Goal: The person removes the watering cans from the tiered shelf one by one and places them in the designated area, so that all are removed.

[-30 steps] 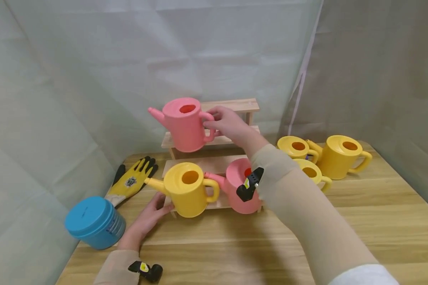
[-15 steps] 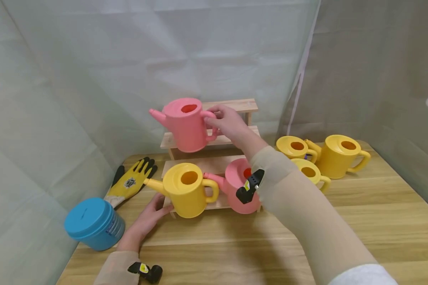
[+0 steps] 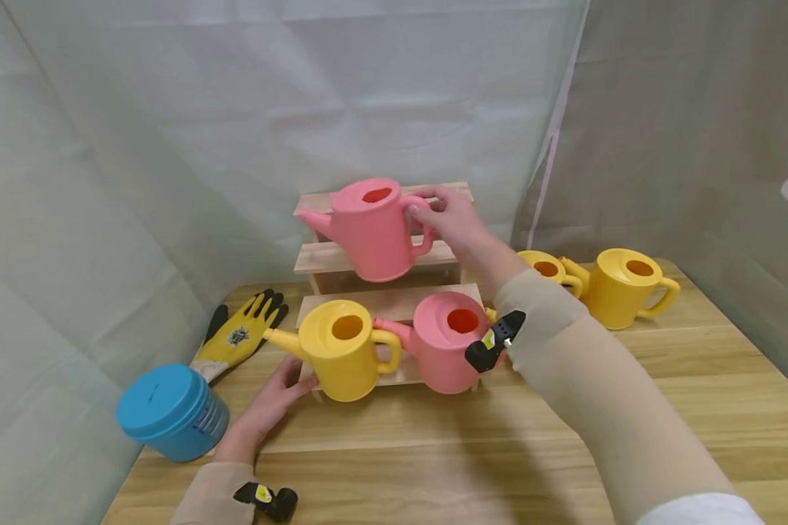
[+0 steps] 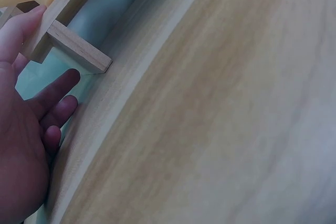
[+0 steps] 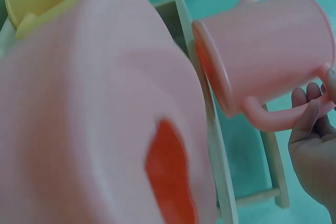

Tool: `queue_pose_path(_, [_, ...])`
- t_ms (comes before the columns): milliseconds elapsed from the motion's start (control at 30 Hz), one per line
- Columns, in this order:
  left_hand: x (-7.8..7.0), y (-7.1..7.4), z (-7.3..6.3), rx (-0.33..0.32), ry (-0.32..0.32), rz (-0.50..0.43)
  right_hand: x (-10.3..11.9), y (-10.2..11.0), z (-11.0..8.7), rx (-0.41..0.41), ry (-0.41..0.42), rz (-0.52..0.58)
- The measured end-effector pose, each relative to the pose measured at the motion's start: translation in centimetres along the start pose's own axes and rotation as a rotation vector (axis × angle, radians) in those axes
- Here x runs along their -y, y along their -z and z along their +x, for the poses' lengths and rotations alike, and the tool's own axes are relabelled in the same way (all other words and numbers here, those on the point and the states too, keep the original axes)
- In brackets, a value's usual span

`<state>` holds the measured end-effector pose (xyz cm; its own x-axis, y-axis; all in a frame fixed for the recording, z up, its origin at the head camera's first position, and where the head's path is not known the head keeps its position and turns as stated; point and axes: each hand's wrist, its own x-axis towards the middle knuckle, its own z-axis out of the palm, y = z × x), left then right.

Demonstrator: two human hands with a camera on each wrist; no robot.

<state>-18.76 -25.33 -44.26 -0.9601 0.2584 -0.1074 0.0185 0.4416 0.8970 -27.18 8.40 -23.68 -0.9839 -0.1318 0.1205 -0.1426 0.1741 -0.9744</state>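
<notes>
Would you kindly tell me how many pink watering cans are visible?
2: one pink can held in the right hand, the other pink can on the wooden stand, beside a yellow can.

- The left hand point(image 3: 269, 405) and the right hand point(image 3: 452, 221) were bare, fingers and wrists uncovered.
- The left sleeve point(image 3: 211, 497) was plain beige, close-fitting, with a straight edge at the wrist.
- The right sleeve point(image 3: 597, 383) matched it in beige, ran long and smooth up the forearm, and wrinkled softly near the wrist.
- White cloth point(image 3: 699, 509) showed beyond its upper end.
- The left fitting point(image 3: 276, 503) was black, angular at one end and rounded at the other, with a yellow patch.
- The right fitting point(image 3: 484, 354), also black, had the same form, a yellow patch and a small pale speck at its side.
</notes>
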Motion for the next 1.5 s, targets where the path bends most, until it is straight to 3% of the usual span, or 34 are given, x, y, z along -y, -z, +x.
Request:
queue_pose_path(233, [0.0, 0.1, 0.0, 0.000, -0.010, 0.002, -0.2, 2.7, -1.2, 0.018, -0.002, -0.012])
queue_pose_path(533, [0.3, -0.1, 0.4, -0.004, 0.007, 0.013, -0.9, 6.8, -2.8, -0.042, -0.005, -0.028])
queue_pose_path(967, [0.6, 0.1, 0.6, -0.005, 0.006, 0.024, -1.6, 12.8, -5.1, -0.081, 0.087, 0.203])
queue_pose_path(1500, [0.6, 0.0, 0.4, -0.008, 0.003, 0.034, -4.0, 19.9, -9.8, -0.075, 0.089, 0.290])
